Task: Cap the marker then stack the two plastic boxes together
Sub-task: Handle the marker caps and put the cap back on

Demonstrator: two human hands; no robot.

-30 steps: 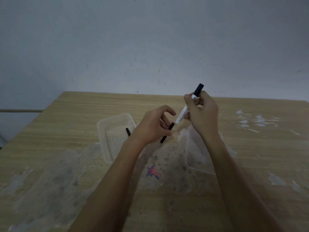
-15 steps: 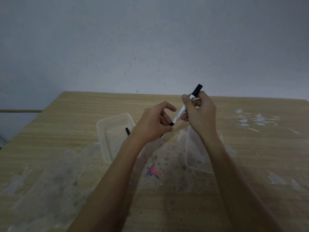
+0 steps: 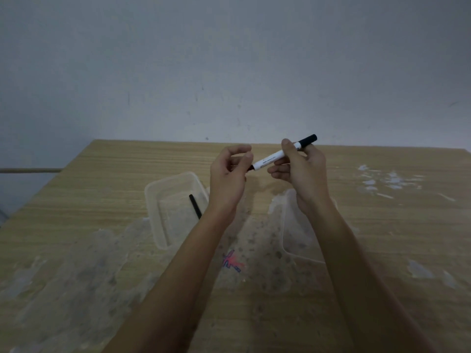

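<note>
My right hand pinches the light, stiff marker mid-barrel, left hand closed around its cap end, contents hidden

Marker in both hands

Plain rm; stained wood table; bare grey wall

I see both forearms stretched forward, my left hand pinched thumb to fingers, my right hand curled in a closed grip.
</note>
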